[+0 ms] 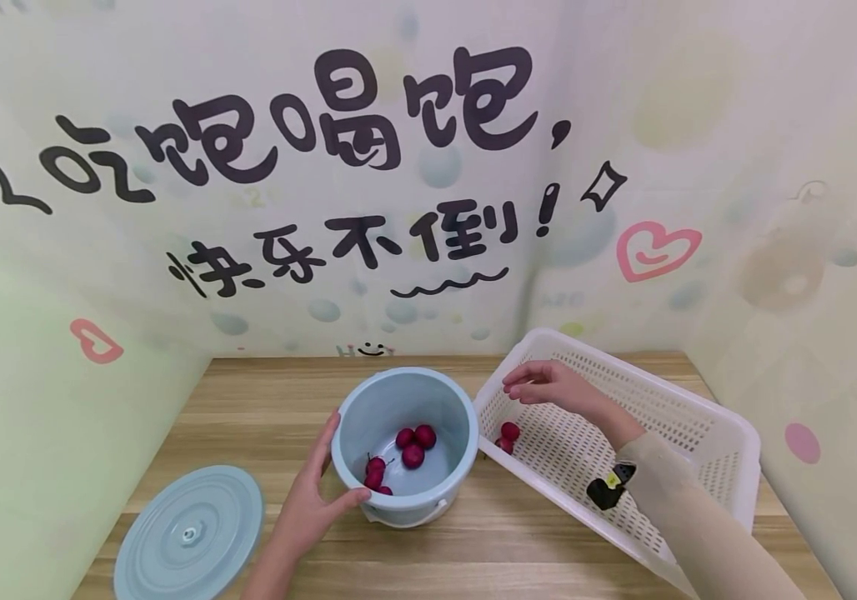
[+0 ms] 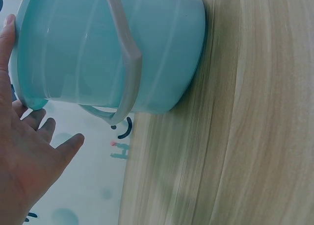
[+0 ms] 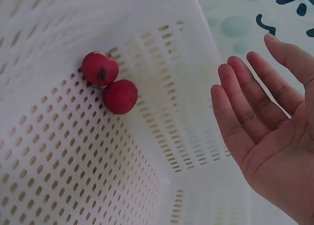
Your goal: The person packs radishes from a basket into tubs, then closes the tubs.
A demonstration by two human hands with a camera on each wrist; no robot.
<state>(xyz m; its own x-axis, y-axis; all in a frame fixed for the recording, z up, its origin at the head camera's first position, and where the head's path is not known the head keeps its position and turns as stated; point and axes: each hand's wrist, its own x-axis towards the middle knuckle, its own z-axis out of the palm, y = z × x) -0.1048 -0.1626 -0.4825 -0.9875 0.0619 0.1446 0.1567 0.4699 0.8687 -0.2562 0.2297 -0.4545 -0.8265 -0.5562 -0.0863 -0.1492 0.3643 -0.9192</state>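
Note:
A light blue bucket (image 1: 408,504) stands upright in the middle of the table, with several small round red fruits (image 1: 413,455) on its bottom. My left hand (image 1: 312,500) rests spread against the bucket's left side, its thumb at the near rim. In the left wrist view the fingers look fairly straight beside the bucket (image 2: 162,48). To the right, my right hand (image 1: 548,387) hovers over the far left part of a white perforated basket (image 1: 578,508), with nothing in it. Two red fruits (image 3: 120,96) lie together in the basket's corner, apart from the loosely extended fingers (image 3: 248,87).
A round light blue lid (image 1: 190,533) lies flat on the wooden table (image 1: 278,392) at the left. The basket stands close beside the bucket. A printed wall sheet (image 1: 368,183) rises behind the table. The bucket's pale handle (image 2: 131,73) hangs down.

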